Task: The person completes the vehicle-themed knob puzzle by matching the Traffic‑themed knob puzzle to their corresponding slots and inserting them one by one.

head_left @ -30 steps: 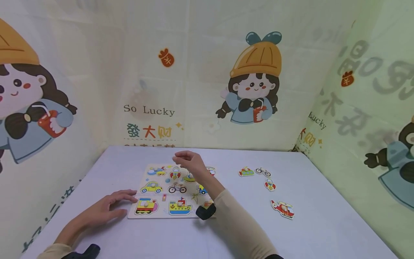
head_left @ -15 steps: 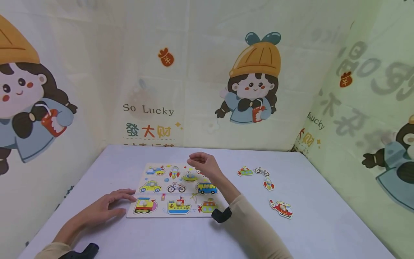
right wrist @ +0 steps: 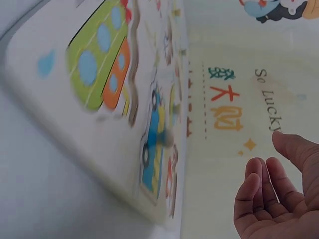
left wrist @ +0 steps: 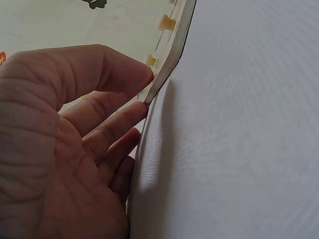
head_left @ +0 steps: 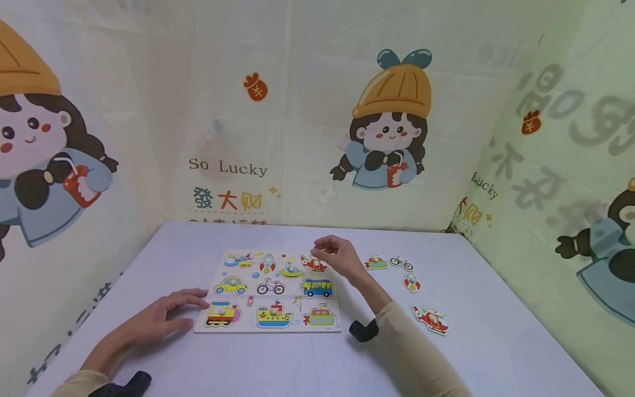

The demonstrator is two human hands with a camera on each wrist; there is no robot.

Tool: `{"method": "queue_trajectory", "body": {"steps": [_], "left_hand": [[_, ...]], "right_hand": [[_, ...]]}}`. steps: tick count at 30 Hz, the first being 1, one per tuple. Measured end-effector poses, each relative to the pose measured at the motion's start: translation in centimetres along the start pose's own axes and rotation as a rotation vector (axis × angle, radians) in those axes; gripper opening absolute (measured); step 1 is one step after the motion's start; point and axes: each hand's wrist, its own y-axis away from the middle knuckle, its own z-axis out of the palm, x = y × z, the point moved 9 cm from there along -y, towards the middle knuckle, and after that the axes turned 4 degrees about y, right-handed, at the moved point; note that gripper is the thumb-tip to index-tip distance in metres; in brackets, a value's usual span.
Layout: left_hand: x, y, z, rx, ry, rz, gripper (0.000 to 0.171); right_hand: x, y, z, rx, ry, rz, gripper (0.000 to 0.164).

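A wooden puzzle board (head_left: 248, 326) with printed vehicles lies on the table. Several knobbed pieces sit in it, among them a yellow car (head_left: 230, 285), a blue bus (head_left: 317, 288), a train (head_left: 222, 314) and a ship (head_left: 274, 316). My left hand (head_left: 154, 320) rests at the board's left edge, fingertips touching it; the left wrist view shows its thumb (left wrist: 124, 72) against the rim. Over the board's far right corner, beside the printed helicopter (head_left: 315, 263), hovers my right hand (head_left: 342, 258). Its fingers bend loosely with nothing between them, as the right wrist view shows (right wrist: 279, 199).
Loose pieces lie right of the board: a submarine (head_left: 376, 262), a bicycle (head_left: 401, 263), a rocket (head_left: 412, 283) and, nearer, a red helicopter (head_left: 431, 320). Patterned cloth walls (head_left: 307, 165) enclose the white table (head_left: 278, 364) at the back and sides.
My right hand has moved rightward across the far side of the board, uncovering the bus, the printed submarine and the printed helicopter. The left hand has stayed at the board's left edge.
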Motion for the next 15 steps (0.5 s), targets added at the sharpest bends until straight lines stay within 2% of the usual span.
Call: {"method": "queue_trajectory", "body": {"steps": [11,15], "left_hand": [[-0.1,0.1,0.1,0.004,-0.014,-0.013,0.03],[0.1,0.1,0.1,0.001,-0.006,-0.013,0.029]], "right_hand": [[1.5,0.2,-2.8,0.029,0.144,0.012,0.034],[2.4,0.3,-4.0,0.026,0.181,0.041,0.034]]}}
